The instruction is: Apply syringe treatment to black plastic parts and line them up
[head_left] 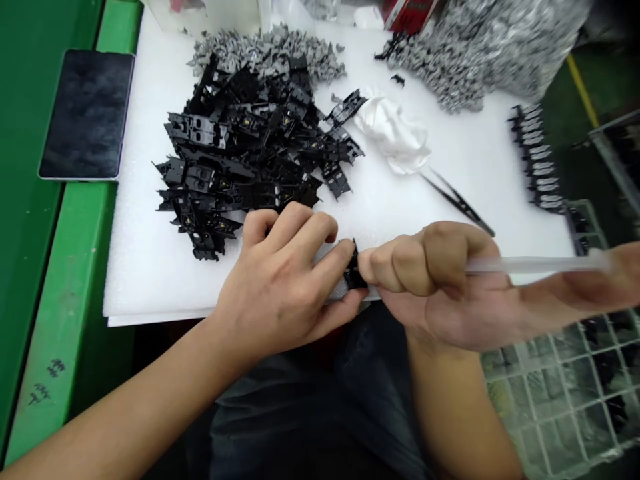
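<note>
My left hand [280,287] pinches a small black plastic part [354,273] between thumb and index finger, near the front edge of the white foam board [165,293]. From the right, the curled fingers of my right hand [440,287] meet the same part. A translucent white stick [540,265] passes through that right fist and points to the right; its far end is blurred. Just beyond my left hand lies a large pile of black plastic parts [250,147]. Behind that pile are many small grey pieces [320,60].
Black tweezers [463,203] lie beside a crumpled white cloth [395,133]. A clear bag [525,40] with grey pieces is at the back right. A row of black parts [537,160] stands at the right edge. A dark tablet [87,113] rests left; a gridded crate [555,407] is lower right.
</note>
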Tool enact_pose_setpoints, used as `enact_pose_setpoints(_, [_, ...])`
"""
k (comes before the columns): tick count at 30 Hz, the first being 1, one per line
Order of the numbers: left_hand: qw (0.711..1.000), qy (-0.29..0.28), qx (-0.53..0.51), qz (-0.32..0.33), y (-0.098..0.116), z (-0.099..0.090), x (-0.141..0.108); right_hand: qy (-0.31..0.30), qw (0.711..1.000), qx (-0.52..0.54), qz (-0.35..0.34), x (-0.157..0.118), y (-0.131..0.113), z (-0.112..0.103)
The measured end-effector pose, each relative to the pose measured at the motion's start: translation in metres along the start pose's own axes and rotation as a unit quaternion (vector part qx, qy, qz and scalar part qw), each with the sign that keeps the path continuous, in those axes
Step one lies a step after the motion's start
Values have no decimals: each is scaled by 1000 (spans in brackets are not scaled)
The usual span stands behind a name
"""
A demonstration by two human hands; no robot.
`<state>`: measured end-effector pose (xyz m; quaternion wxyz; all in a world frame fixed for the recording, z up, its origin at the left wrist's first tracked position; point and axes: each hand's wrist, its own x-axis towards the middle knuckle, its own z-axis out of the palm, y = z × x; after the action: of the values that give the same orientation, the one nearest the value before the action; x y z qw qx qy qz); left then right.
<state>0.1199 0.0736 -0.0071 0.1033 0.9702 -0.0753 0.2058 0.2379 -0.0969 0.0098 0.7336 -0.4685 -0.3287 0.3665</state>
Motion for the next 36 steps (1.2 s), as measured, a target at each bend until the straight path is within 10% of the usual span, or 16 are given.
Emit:
enact_pose_setpoints(4, [1000,-1,-8,1,-1,-3,1,137,981,-80,-108,17,-36,-14])
enact_pose_setpoints(9, [1000,5,-25,-7,-3,-5,-1,232,908,-276,-213,80,-68,-85])
enact_pose_setpoints(14, [999,-10,-28,-19,-2,-5,-4,273,885,-357,-119,130,-45,-130])
enact_pose_setpoints(21, [999,-25,-35,-28,-1,-5,-6,317,767,-469,-303,97,-57,-69])
enact_pose_setpoints(26, [999,-26,-28,-29,0,-7,-6,23,723,-686,-83,138,-45,-33])
enact_pose_setpoints(36, [999,-19,-30,-29,-1,-5,-7,41,688,-720,84,216,-17,-33])
